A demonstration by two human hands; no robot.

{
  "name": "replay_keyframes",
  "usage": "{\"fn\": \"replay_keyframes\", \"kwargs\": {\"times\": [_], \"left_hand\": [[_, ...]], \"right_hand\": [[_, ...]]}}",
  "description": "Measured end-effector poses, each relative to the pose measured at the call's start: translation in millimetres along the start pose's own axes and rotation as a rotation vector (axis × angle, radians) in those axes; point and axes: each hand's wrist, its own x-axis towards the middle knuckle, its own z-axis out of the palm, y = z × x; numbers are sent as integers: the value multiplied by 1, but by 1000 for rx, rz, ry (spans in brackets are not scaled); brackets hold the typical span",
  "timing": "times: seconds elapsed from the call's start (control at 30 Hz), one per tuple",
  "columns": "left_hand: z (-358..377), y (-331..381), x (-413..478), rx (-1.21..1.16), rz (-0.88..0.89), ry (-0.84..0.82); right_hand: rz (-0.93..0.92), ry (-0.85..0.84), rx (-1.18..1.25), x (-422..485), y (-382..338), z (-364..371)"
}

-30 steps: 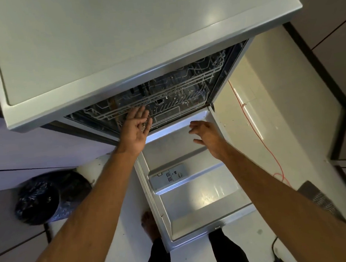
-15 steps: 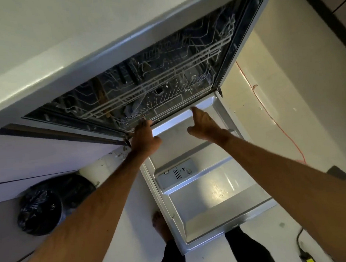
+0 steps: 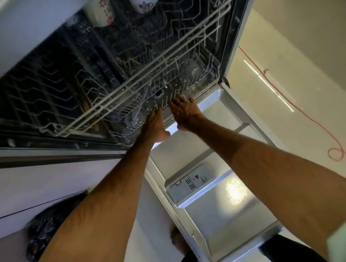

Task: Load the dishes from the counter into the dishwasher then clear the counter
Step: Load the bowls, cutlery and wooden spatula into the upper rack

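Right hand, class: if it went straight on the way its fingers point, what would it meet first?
Probably the lower rack, whose front wires the right hand seems to touch; depth unclear.

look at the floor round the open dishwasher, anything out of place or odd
Yes: a thin orange cord lies loose across the pale floor right of the open steel dishwasher door, ending in a loop near the frame's edge. It looks like a possible trip hazard. Nothing looks spilled.

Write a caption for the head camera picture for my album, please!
Left hand and right hand reach for the lower rack over the open dishwasher door.
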Motion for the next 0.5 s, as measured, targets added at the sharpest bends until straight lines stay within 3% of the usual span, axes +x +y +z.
{"fn": "replay_keyframes", "kwargs": {"times": [0.33,0.5], "left_hand": [[62,55,-96,-140,-15,-199],[96,79,-149,-145,27,-273]], "right_hand": [[39,-256,57,-105,13,26],[63,-281,147,-179,23,50]]}}
